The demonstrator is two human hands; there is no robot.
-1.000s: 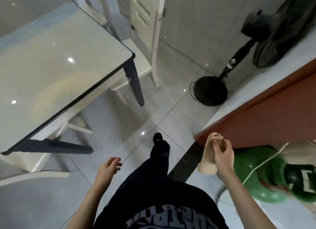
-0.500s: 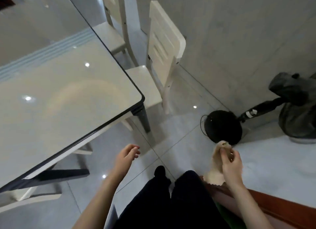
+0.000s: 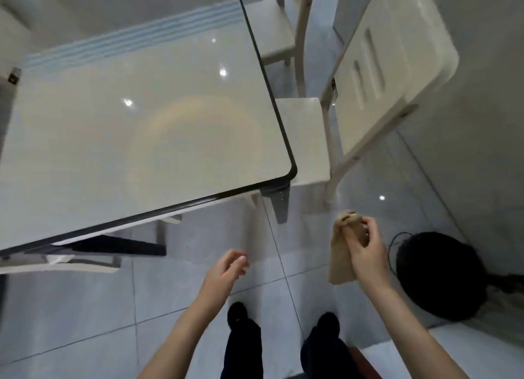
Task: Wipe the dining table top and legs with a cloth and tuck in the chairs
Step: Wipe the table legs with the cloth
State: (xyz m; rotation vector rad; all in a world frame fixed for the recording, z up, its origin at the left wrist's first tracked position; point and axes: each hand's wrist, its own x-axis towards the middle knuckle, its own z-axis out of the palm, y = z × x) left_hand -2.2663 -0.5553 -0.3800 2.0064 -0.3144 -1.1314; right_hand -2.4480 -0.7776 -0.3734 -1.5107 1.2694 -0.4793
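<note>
The glossy white dining table (image 3: 136, 135) with a dark rim fills the upper left, its near right corner just ahead of me. A dark table leg (image 3: 279, 206) stands under that corner. My right hand (image 3: 364, 247) grips a beige cloth (image 3: 340, 262) that hangs down over the floor, right of the corner. My left hand (image 3: 226, 274) hovers below the table's near edge, fingers loosely curled and holding nothing. A cream chair (image 3: 380, 75) stands at the table's right side, its seat partly under the top.
A second cream chair (image 3: 272, 33) stands farther along the right side. A white chair (image 3: 71, 265) shows under the near edge at left. A black round fan base (image 3: 436, 276) with a cord sits on the tiled floor at right, near the wall.
I have stepped closer to the table and the view has swung down onto its corner. My right hand still holds the cloth; the red-brown panel and green object have left the view.
</note>
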